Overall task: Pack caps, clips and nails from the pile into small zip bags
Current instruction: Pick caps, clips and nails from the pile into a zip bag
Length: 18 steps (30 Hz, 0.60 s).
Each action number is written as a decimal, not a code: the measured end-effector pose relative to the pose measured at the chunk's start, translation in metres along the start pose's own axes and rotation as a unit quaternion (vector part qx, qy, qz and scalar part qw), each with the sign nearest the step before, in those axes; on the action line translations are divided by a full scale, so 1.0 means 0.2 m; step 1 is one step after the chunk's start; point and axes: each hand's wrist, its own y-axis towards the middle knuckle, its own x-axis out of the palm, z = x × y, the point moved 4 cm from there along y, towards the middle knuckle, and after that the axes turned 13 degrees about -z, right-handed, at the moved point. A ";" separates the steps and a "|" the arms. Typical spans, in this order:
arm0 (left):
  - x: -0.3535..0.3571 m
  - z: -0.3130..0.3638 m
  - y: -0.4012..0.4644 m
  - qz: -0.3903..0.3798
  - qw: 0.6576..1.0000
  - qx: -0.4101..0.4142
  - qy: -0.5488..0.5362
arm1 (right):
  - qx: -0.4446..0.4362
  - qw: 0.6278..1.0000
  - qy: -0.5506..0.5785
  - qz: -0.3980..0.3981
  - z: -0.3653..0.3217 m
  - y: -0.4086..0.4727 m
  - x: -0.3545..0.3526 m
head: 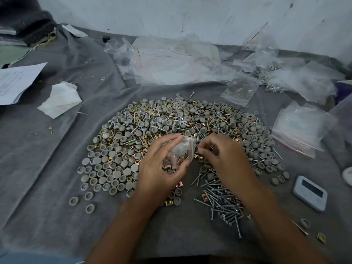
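We work on one grey cloth (pixel 57 168); beyond our hands spreads one pile (pixel 171 121) of caps, clips and nails, too many to count. Our left hand (pixel 162 168) grips one small zip bag (pixel 181 149), our right hand (pixel 222 155) pinches its red-lined mouth. Right of that hand: one heap of nails (pixel 222 202), one white timer (pixel 309 193)

A wrinkled grey felt cloth (pixel 57 187) covered the work surface. On its left part lay a crumpled white tissue (pixel 61 99), with a stack of printed white paper sheets (pixel 17 81) further left at the cloth's edge. On its right part rested a small white rectangular timer with a dark screen (pixel 310 193). Behind the cloth rose a scuffed white wall (pixel 190 16).
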 end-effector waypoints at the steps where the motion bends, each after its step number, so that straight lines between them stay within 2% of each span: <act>1: 0.00 0.01 0.00 -0.011 1.000 -0.008 0.001 | -0.030 0.998 0.047 0.035 -0.03 -0.02 -0.04; 3: -0.01 0.03 0.02 -0.046 0.999 -0.026 0.010 | -0.105 0.989 0.063 0.084 -0.12 -0.06 -0.10; 7: -0.06 0.11 0.08 -0.081 0.996 -0.024 0.035 | -0.187 0.979 -0.041 0.070 -0.22 -0.06 -0.12; 11: -0.12 0.17 0.15 -0.100 0.994 -0.014 0.044 | -0.176 0.978 -0.102 0.052 -0.22 -0.02 -0.15; 14: -0.16 0.19 0.19 -0.122 0.990 -0.011 0.070 | -0.177 0.978 -0.100 0.034 -0.23 -0.01 -0.18; 18: -0.18 0.19 0.21 -0.145 0.987 -0.015 0.073 | -0.158 0.976 -0.146 -0.034 -0.22 0.03 -0.21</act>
